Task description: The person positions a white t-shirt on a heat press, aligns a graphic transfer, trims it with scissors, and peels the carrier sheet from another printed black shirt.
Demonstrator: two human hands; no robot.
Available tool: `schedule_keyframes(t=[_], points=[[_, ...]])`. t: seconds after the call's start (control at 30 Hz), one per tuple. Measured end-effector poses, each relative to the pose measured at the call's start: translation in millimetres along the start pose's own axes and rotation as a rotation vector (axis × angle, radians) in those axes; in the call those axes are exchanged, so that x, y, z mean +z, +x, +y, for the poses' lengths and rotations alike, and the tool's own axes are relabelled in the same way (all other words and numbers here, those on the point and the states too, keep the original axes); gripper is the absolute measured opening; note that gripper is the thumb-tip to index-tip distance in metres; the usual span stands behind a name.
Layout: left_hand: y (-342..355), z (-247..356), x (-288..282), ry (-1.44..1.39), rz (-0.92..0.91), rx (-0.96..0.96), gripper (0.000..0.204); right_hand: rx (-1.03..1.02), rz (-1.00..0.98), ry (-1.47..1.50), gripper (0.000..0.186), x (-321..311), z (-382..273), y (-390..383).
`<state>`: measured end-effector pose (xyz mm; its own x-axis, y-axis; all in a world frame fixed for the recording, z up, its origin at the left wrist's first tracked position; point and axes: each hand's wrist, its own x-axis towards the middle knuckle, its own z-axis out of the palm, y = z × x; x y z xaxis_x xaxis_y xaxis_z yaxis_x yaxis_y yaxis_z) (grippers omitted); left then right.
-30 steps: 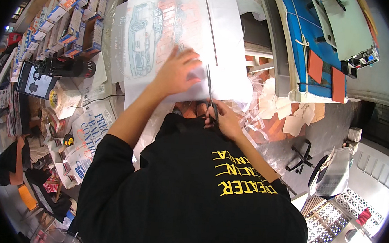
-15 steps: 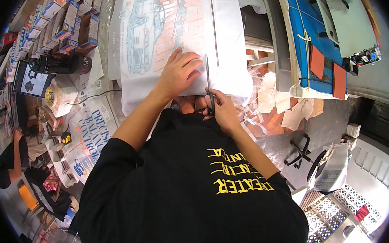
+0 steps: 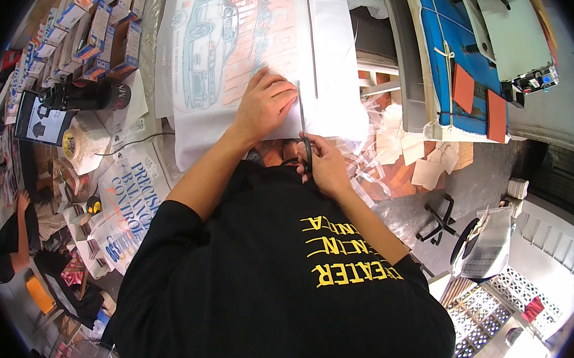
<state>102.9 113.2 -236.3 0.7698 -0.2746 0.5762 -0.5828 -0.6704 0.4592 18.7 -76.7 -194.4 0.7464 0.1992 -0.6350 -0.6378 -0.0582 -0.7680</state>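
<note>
A translucent printed sheet, with a car outline and orange lettering, lies over white material in front of me. My left hand rests on the sheet's near right part, fingers stretched out and lying on it. In my right hand is a pair of scissors, its dark handles round my fingers and its blades pointing away from me at the sheet's right part, close beside my left fingertips. A thin dark line runs lengthwise beyond the blades. Whether the blades touch the sheet I cannot tell.
Stacked cardboard boxes stand at the far left, near a black bottle and a tape roll. Clear strips and paper scraps litter the floor at right. A blue-topped machine is far right. Another person's arm shows at left.
The whole view has shifted slightly. My right hand and the scissors have moved a little to the left, nearer my left hand, which stays on the sheet.
</note>
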Motion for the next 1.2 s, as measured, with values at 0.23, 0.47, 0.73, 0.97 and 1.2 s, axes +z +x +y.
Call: schedule_keyframes(t=[0.23, 0.47, 0.73, 0.97, 1.2], points=[[3, 17, -12, -0.127, 0.047, 0.008, 0.011, -0.030, 0.046, 0.119, 0.049, 11, -19, 28], [3, 30, -23, -0.156, 0.061, -0.020, 0.014, -0.048, 0.064, 0.061, 0.046, 15, -27, 33], [4, 43, -37, -0.172, 0.102, -0.027, 0.014, -0.087, 0.092, 0.042, 0.033, 11, -33, 50], [3, 52, -47, -0.165, 0.114, -0.019, 0.015, -0.104, 0.101, 0.081, 0.033, 15, -54, 68], [1, 60, -59, -0.162, 0.108, -0.015, 0.014, -0.104, 0.110, 0.063, 0.024, 16, -70, 78]])
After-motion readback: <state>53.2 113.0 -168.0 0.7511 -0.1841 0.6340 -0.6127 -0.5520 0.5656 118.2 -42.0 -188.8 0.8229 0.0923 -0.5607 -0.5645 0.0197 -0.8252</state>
